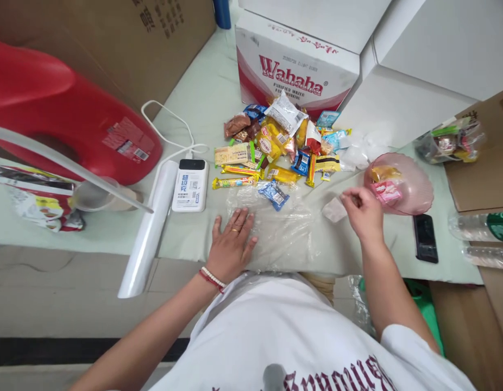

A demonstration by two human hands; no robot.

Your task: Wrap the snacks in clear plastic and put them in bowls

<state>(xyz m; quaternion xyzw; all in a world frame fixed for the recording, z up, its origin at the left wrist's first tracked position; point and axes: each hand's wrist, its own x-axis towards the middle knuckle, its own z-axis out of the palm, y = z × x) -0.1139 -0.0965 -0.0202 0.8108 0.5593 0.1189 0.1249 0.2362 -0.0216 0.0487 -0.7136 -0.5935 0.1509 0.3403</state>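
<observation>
My left hand [231, 241] lies flat with fingers spread at the table's front edge, beside a clear plastic sheet [292, 233]. My right hand [364, 214] is closed in a pinch; what it holds, if anything, I cannot make out. A small whitish packet [335, 210] is right by its fingertips, and whether they grip it is unclear. Just beyond that hand, a pink translucent bowl [422, 182] contains a pink packet [387, 191] and a yellow one [385, 174]. A blue wrapped snack [274, 195] rests on the sheet, in front of a pile of wrapped snacks [276, 138].
A Wahaba-style printed water carton [298, 68] backs the pile. Leftward are a white power bank [189, 185] with cable, a white roll [149, 233] and a red jug [72, 108]. A phone [425, 238] and plastic bottles [479, 225] lie at right.
</observation>
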